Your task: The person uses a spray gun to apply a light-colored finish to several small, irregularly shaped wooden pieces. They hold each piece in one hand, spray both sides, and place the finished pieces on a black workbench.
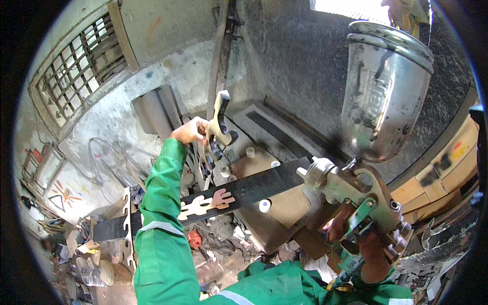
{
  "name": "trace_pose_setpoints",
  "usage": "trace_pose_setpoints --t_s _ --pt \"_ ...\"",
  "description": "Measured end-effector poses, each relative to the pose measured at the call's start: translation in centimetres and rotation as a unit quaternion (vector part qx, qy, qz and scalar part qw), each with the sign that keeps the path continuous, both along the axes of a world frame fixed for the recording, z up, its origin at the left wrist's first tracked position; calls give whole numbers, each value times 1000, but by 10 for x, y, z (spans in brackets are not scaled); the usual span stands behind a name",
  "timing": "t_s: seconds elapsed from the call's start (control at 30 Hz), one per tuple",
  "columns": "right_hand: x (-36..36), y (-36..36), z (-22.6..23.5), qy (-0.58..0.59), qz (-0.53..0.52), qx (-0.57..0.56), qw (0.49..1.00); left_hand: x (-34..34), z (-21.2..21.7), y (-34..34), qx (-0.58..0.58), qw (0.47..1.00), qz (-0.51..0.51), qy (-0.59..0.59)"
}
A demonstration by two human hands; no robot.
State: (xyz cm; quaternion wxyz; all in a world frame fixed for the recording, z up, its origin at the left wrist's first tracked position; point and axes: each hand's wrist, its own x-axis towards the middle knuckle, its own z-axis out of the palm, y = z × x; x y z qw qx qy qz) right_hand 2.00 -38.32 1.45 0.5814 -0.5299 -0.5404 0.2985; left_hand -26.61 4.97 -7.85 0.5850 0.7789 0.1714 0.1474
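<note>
My left hand point(190, 131), at the end of a green sleeve, is stretched forward. It grips a curvy flat cut-out piece point(219, 116) by its near side and holds it up in the air. The piece has a pale face and blackened edges. At the right, my right hand point(375, 256) is wrapped round a spray gun point(351, 185). A large shiny metal cup point(386, 94) sits tilted on top of the gun. The nozzle points left, toward the held piece and apart from it.
Below my left hand a black board point(269, 184) bears pale cut-out pieces point(206, 204). A wavy strip point(128, 223) stands beside my sleeve. Small white rolls point(265, 205) lie on a brown board point(284, 213). Rubbish covers the floor. A barred window point(76, 66) is at the left.
</note>
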Motion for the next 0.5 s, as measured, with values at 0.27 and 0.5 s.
trace_pose_setpoints --t_s 0.27,0.5 --pt "-2 5 -5 15 -12 6 1000 4 -9 -1 -28 999 -9 16" --pt "2 8 -7 24 -15 10 1000 6 -11 1 -29 999 -15 27"
